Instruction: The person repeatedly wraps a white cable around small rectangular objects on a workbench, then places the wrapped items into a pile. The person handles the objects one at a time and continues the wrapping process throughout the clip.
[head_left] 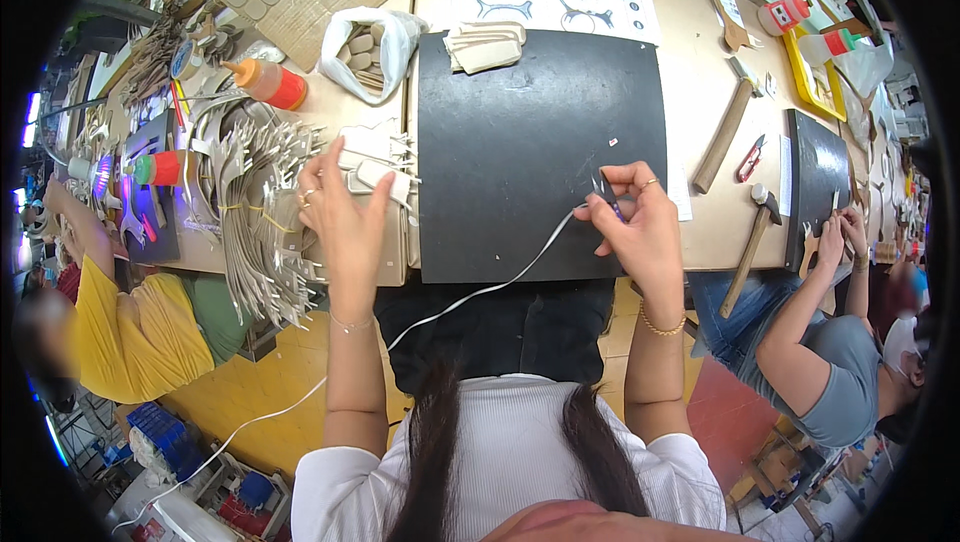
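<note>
Right hand (635, 220) is holding snips (605, 191) and, seemingly, cord (548, 246) near right edge of mat (520, 132); left hand (345, 207) is lying, fingers wide, over white pieces (374, 175). Cord, hanging past front edge of bench (690, 82), could be snagging below.

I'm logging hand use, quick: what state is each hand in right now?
Left hand: spread open by the pale tabs; contact unclear.
Right hand: closed on dark snips; whether it pinches the white cord cannot be told.
</note>
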Action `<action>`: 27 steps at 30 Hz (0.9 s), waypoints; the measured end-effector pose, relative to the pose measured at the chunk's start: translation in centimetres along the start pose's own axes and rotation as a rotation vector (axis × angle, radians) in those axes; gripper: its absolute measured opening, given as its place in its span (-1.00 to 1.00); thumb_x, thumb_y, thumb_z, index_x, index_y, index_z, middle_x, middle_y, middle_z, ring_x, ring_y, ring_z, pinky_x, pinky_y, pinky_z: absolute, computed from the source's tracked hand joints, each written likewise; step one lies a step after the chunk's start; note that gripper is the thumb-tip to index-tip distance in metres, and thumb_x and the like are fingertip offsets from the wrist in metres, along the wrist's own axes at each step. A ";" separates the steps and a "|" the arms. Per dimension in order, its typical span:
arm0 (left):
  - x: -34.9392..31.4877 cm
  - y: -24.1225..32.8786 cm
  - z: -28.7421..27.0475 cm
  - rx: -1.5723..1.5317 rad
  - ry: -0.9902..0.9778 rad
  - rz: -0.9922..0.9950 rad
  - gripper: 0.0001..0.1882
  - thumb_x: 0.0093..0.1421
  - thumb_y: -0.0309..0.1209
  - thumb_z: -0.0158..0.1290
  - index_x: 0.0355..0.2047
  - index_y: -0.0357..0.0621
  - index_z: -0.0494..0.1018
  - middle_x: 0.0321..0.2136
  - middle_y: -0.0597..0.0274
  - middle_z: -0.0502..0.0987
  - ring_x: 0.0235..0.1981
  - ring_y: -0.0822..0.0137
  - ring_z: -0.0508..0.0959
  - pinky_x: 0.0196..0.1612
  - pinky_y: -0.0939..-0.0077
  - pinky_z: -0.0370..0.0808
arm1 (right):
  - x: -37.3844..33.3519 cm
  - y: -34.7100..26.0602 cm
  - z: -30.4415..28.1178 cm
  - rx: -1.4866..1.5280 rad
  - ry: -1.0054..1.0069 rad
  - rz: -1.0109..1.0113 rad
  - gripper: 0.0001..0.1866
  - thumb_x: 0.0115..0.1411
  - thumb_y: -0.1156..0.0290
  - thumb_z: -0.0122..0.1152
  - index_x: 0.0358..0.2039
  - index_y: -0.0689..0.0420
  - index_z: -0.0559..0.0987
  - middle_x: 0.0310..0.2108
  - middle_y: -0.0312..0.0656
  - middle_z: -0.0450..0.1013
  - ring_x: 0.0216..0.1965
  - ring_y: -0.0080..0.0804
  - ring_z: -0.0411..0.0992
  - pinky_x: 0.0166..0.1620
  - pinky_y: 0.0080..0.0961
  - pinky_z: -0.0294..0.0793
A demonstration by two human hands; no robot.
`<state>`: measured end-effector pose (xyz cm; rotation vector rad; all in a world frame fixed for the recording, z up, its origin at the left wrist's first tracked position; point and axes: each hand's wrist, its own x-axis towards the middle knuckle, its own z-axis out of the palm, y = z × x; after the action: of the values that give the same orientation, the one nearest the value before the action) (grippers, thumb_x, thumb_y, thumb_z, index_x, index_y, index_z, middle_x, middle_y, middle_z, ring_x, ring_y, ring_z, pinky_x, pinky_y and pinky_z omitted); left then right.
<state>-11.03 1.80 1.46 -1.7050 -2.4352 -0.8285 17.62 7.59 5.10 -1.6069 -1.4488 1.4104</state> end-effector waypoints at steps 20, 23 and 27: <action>-2.5 8.8 3.1 -1.107 -1.043 -0.376 -0.76 0.31 -0.29 0.27 -0.28 -0.25 0.64 -0.47 0.31 0.62 -0.44 0.62 0.49 -0.36 0.66 0.38 | 0.6 2.5 1.9 0.536 -0.257 0.054 -0.77 0.35 0.36 0.33 -0.11 0.26 0.60 -0.46 -0.41 0.43 -0.63 -0.79 0.20 -0.60 -0.76 0.11; -1.5 9.0 2.5 -1.002 -1.005 -0.083 -0.68 0.27 -0.20 0.30 -0.30 -0.27 0.62 -0.49 0.28 0.61 -0.47 0.54 0.48 -0.41 0.52 0.39 | 1.1 2.7 2.1 0.521 -0.245 -0.061 -0.78 0.34 0.37 0.34 -0.15 0.25 0.61 -0.39 -0.33 0.52 -0.61 -0.78 0.25 -0.59 -0.78 0.14; 4.4 6.1 3.1 -0.883 -0.815 -0.035 -0.65 0.26 -0.22 0.27 -0.12 -0.27 0.65 -0.26 0.06 0.67 -0.21 0.19 0.64 -0.10 0.27 0.54 | 0.9 3.2 1.0 0.712 -0.263 0.002 -0.82 0.35 0.38 0.33 -0.18 0.22 0.61 -0.37 -0.19 0.61 -0.62 -0.78 0.26 -0.58 -0.80 0.17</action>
<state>-6.59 8.47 2.72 -2.7382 -2.7478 -1.6607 17.69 7.29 1.60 -0.9964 -0.8965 1.9074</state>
